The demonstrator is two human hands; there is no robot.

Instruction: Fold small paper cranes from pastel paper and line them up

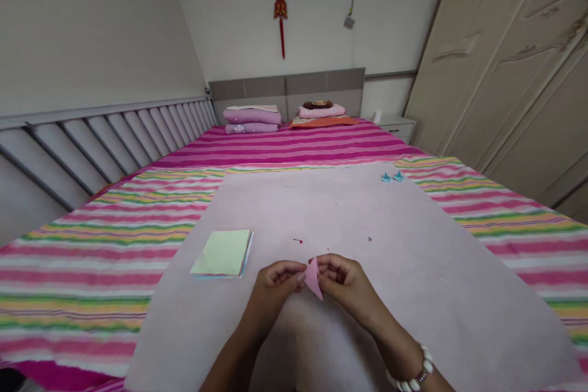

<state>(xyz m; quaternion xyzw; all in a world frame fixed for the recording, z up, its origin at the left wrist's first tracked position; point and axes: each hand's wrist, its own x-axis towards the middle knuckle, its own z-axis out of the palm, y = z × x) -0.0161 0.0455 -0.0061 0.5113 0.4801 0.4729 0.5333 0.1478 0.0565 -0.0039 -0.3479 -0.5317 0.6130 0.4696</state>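
Observation:
A small folded piece of pink paper (313, 280) is held up between my two hands, low in the middle of the head view. My left hand (278, 282) pinches its left side between thumb and fingers. On the other side, my right hand (342, 278) grips the paper's right edge, its fingers curled; the fingertips behind the paper are partly hidden. A stack of square paper sheets (223, 252), pale green on top, lies to the left of my left hand. Two blue folded paper pieces (392, 177) rest at the far right of the grey-white sheet.
The grey-white sheet (294, 202) covers the middle of a bed with a striped cover (151, 202). A small red-tipped item (298, 241) and a tiny dark item (370, 239) lie beyond my hands. Folded bedding (252, 116) sits by the headboard (266, 90); a railing (92, 128) runs along the left.

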